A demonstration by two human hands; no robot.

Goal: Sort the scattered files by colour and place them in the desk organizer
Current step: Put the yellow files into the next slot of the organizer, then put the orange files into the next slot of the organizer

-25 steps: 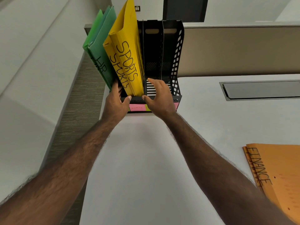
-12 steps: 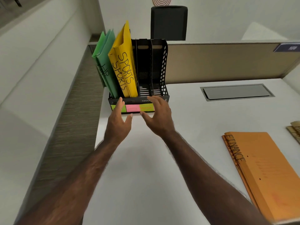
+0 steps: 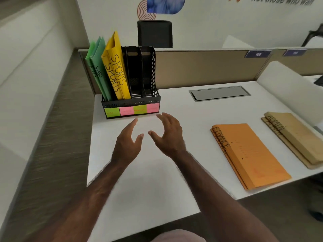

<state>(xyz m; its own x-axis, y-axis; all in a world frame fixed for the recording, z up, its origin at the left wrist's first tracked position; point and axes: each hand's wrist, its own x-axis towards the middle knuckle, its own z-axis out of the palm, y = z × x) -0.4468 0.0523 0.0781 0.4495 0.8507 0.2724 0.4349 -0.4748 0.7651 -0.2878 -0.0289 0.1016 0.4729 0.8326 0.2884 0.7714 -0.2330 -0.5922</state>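
A black desk organizer (image 3: 131, 103) stands at the back left of the white desk. Green files marked HR (image 3: 99, 70) fill its leftmost slot, and yellow files marked SPORTS (image 3: 116, 72) stand in the slot beside them. The two right slots hold nothing. Orange files marked FINANCE (image 3: 250, 154) lie flat on the right. Tan files marked ADMIN (image 3: 295, 137) lie further right. My left hand (image 3: 128, 144) and my right hand (image 3: 168, 135) hover over the desk just in front of the organizer, fingers relaxed, holding nothing.
Coloured sticky notes (image 3: 132, 110) line the organizer's front. A grey cable hatch (image 3: 220, 93) is set into the desk (image 3: 157, 172) behind the orange files. A tan partition (image 3: 201, 67) runs along the back, and a white divider (image 3: 286, 84) stands at the right.
Both hands have let go of the organizer's front and drawn back toward me. The view has pulled back and swung right, bringing the tan files into sight.
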